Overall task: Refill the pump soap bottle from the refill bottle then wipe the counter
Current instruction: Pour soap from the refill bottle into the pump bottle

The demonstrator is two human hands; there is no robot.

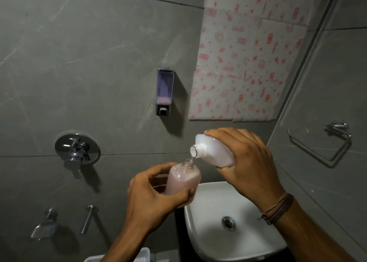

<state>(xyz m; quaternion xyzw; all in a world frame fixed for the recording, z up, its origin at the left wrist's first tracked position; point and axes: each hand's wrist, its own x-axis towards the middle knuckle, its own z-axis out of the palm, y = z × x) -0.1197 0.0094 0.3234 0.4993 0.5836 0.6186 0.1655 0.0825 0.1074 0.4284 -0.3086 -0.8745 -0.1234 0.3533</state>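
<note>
My left hand (154,194) grips a clear soap bottle (183,180) with pinkish liquid inside, held upright in the air with its neck open and no pump on it. My right hand (246,160) holds a white refill bottle (213,149) tilted down to the left, its open mouth just above the soap bottle's neck. A thin stream of liquid runs from the refill bottle into the soap bottle. Both bottles are held above the left rim of the white sink (208,218).
A wall soap dispenser (164,91) hangs on the grey tiled wall above the hands. A chrome mixer tap (77,150) and a spout (88,219) are at left. A towel ring (325,142) is on the right wall. A white container edge (139,254) shows at the bottom.
</note>
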